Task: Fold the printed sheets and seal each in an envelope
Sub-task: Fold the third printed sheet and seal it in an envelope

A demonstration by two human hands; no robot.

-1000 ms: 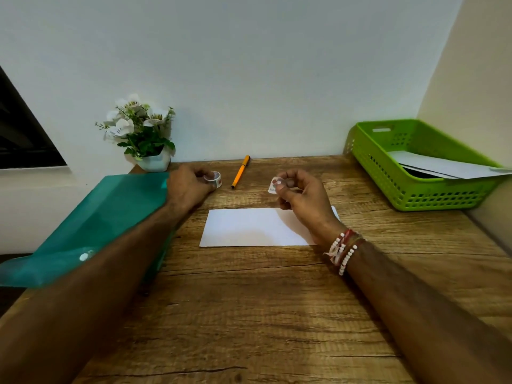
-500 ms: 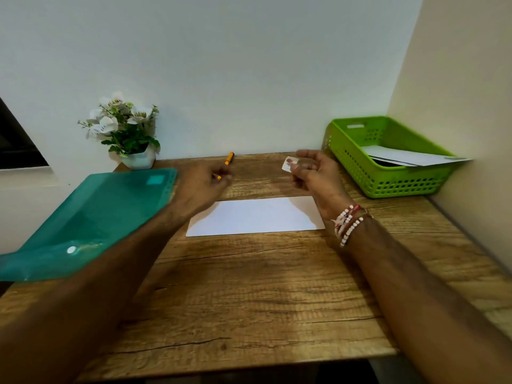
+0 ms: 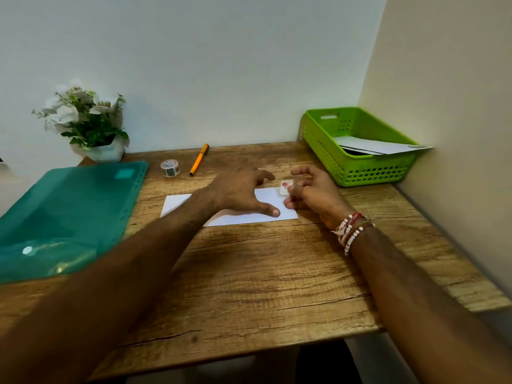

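A white envelope [image 3: 243, 217] lies flat on the wooden desk [image 3: 263, 273], long side toward me. My left hand [image 3: 241, 192] rests on its middle, fingers spread and thumb pressing the paper. My right hand [image 3: 310, 189] hovers at the envelope's far right corner and pinches a small white sticker with a red mark [image 3: 286, 186] between its fingertips, right over that corner. A small roll of patterned tape [image 3: 170, 168] stands on the desk behind the envelope, apart from both hands.
A green basket [image 3: 357, 167] with white envelopes inside sits at the back right against the wall. A teal plastic folder [image 3: 63, 217] covers the left side. An orange pen [image 3: 199, 159] and a potted white flower [image 3: 88, 126] stand at the back.
My left hand let go of the tape roll, which now stands on the desk, and came down onto the envelope. My right hand lowered the sticker to the envelope's corner.
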